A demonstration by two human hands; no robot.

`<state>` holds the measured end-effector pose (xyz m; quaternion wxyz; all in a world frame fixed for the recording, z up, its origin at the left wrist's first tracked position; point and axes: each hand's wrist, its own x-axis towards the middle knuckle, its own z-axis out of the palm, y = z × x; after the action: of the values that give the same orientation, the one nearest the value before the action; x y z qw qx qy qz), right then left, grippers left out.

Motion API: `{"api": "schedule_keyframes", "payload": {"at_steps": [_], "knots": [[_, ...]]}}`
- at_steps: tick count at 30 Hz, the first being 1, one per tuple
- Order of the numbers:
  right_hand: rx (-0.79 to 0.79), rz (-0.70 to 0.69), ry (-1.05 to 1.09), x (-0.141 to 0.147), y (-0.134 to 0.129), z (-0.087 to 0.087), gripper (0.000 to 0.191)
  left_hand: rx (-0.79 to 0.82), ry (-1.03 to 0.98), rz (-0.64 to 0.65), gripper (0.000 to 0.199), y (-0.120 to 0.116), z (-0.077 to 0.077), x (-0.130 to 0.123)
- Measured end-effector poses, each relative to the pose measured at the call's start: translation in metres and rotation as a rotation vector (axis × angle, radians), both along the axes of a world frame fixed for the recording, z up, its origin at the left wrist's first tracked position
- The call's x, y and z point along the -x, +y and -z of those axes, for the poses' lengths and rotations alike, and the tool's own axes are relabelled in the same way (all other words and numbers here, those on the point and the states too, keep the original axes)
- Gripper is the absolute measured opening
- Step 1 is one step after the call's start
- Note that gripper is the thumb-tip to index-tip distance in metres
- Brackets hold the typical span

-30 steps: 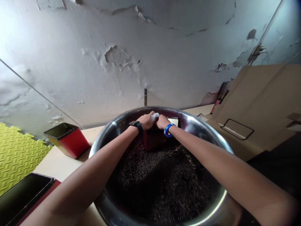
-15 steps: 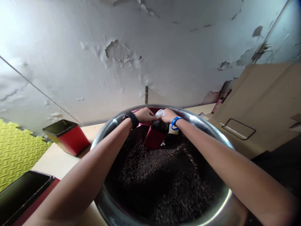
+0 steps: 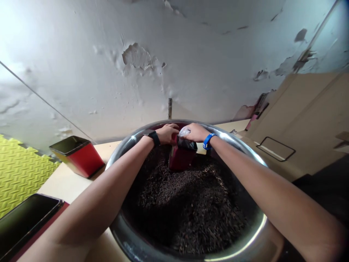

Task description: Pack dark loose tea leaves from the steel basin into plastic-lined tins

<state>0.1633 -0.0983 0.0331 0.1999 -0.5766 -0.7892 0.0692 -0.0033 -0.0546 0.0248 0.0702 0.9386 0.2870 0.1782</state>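
Observation:
A dark red square tin (image 3: 180, 160) stands, slightly tilted, in dark loose dried leaves that look like tea (image 3: 209, 214), inside a wide metal basin (image 3: 120, 229). My left hand (image 3: 167, 134), with a black watch on its wrist, is closed on the tin's upper left edge. My right hand (image 3: 196, 132), with a blue band, pinches a crumpled piece of clear plastic (image 3: 185, 131) above the tin's mouth. Its fingertips are partly hidden. Whether the plastic is a bag reaching into the tin, I cannot tell. A pale object (image 3: 201, 148) shows below my right hand.
Left of the basin, a red tin with an open top (image 3: 84, 156) stands on the pale table (image 3: 62, 185). Another dark red tin (image 3: 29, 222) is nearer. A large cardboard box (image 3: 308, 120) stands at right. Behind the basin rises a peeling wall (image 3: 204, 72).
My left hand has shifted to the tin's left edge, and my right hand has moved slightly right, still with the plastic. The tin stands a little more upright.

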Motion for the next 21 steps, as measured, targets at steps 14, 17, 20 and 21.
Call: {"api": "schedule_keyframes", "payload": {"at_steps": [14,17,20,21], "knots": [[-0.170,0.025,-0.178,0.012,0.002,0.012,0.023,-0.041,0.045,-0.012,0.060,0.003,0.024,-0.015],[-0.104,0.167,-0.136,0.015,0.008,0.013,0.028,-0.007,0.132,-0.027,0.052,0.011,0.018,-0.006],[-0.109,0.199,-0.129,0.021,0.010,0.015,0.027,0.026,0.193,-0.037,0.048,0.016,0.014,0.000],[-0.117,0.213,-0.125,0.021,0.011,0.016,0.027,0.024,0.200,-0.060,0.049,0.015,0.014,0.000]]}}
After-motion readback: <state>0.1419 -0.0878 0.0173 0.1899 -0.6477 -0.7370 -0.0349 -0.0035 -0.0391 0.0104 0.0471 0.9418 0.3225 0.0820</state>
